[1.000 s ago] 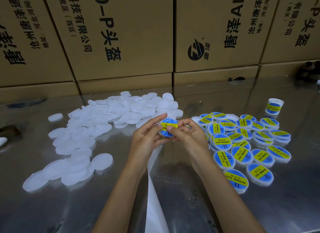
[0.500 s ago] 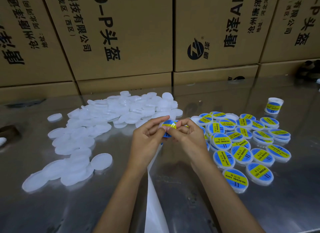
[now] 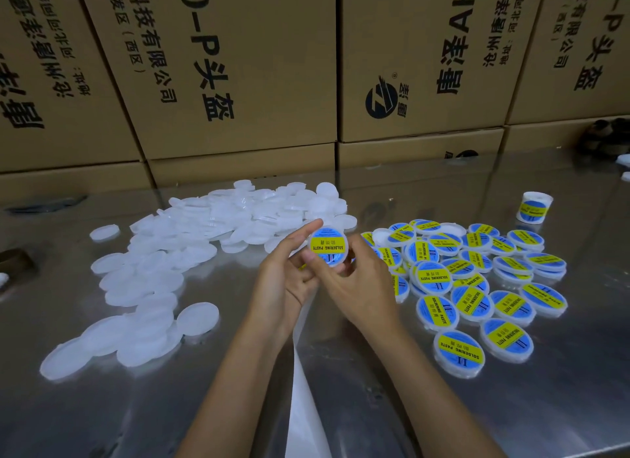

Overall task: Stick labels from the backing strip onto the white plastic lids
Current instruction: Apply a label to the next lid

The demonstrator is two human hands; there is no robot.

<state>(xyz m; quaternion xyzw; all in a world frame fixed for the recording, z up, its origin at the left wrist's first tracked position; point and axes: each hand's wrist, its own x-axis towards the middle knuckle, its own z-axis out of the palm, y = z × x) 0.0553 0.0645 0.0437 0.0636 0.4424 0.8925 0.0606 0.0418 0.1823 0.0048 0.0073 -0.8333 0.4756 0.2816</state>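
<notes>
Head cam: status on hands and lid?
Both hands, left hand and right hand, on one labelled lid, raised over the table. Label on, faces camera. Backing strip hangs below. Nothing in the way.

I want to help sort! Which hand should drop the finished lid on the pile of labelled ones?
Probably the right hand: it holds the round white blue-and-yellow-labelled lid, and the labelled pile lies on its side. The left hand is nearer the plain lids.

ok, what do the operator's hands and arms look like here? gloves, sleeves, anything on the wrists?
Both bare: no gloves on the left hand or right hand. No sleeves in view, forearms uncovered down to the frame edge. No watch, bands, rings or markings visible on wrists or fingers. Nails look short and unpainted.
</notes>
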